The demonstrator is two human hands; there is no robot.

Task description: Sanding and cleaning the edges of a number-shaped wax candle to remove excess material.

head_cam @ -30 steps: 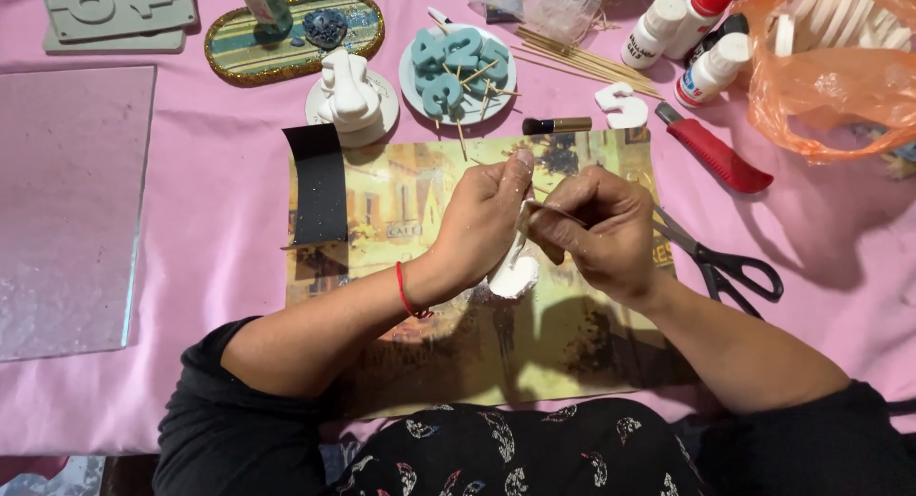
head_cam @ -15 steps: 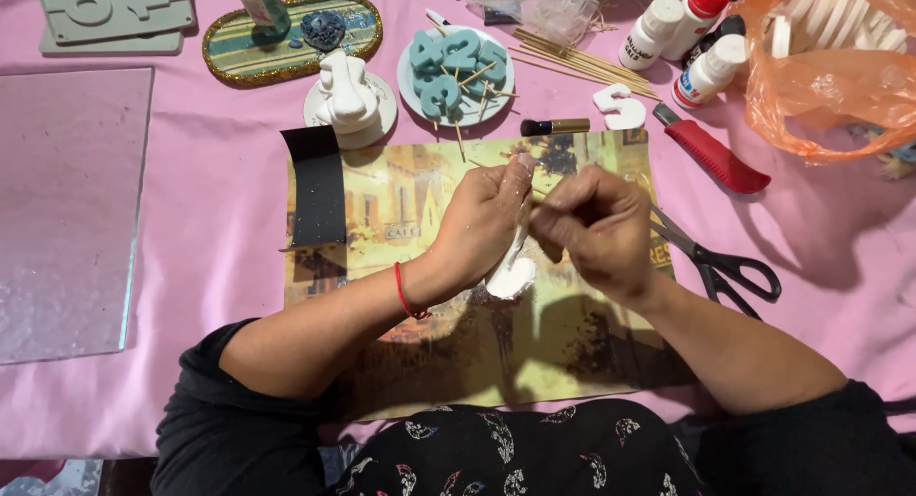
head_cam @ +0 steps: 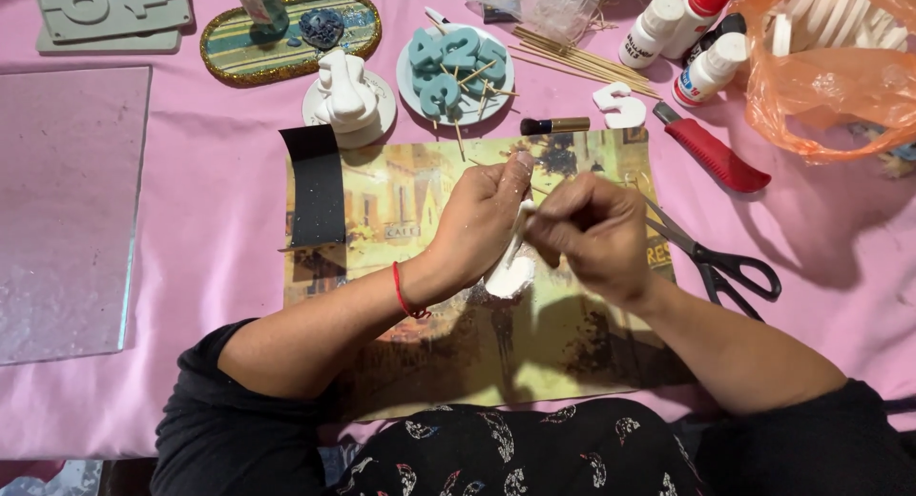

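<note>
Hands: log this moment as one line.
left hand: holds white piece | right hand: works stick on it | under: picture mat | near: scissors

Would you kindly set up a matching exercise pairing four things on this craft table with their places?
Things:
1. scissors
2. teal number shapes
3. black sandpaper strip
4. white plaster piece

Places:
A. left edge of the printed mat
B. between the left hand and right hand
C. on a white plate
D. right of the mat

Pairs: 1-D, 2-C, 3-A, 4-B

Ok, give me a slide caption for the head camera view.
Left hand holds a white plaster piece while the right hand works on it above a picture mat.
</note>
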